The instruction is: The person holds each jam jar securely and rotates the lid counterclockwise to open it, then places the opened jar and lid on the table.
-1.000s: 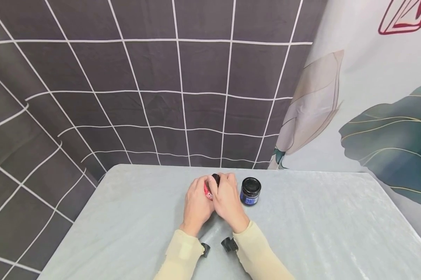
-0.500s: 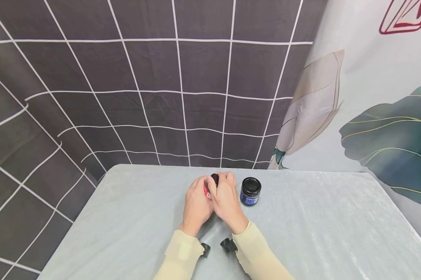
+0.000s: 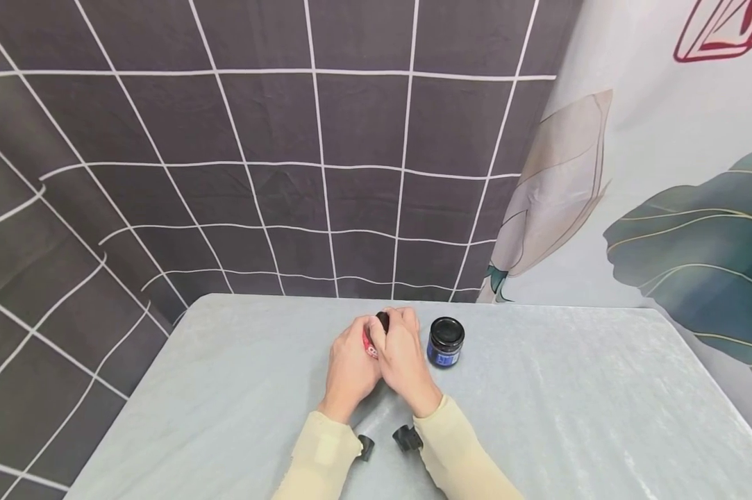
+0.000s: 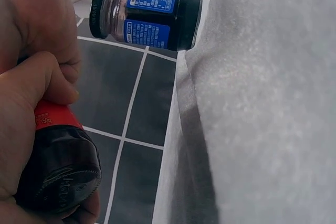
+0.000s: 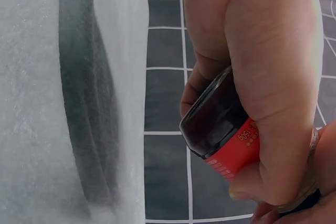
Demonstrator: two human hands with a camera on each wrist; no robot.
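A dark glass jar with a red label (image 3: 370, 343) is held between both hands above the table, tilted. My left hand (image 3: 349, 368) grips the jar's body. My right hand (image 3: 405, 360) curls over its dark upper end, where the lid (image 5: 302, 204) is mostly hidden by fingers. In the left wrist view, the jar's black glass base (image 4: 63, 169) points toward the lower right. To the right of my right hand, untouched, a dark jar with a blue label (image 3: 446, 342) and black lid stands upright.
A pale grey cloth covers the table (image 3: 575, 403). Behind it hangs a dark curtain with a white grid (image 3: 282, 194), and at the right a light curtain with leaf prints (image 3: 650, 167). Black camera mounts (image 3: 407, 438) sit at the wrists.
Both hands keep hold of the red-labelled jar in nearly the same place. The head view has shifted very slightly. The blue-labelled jar stays put.
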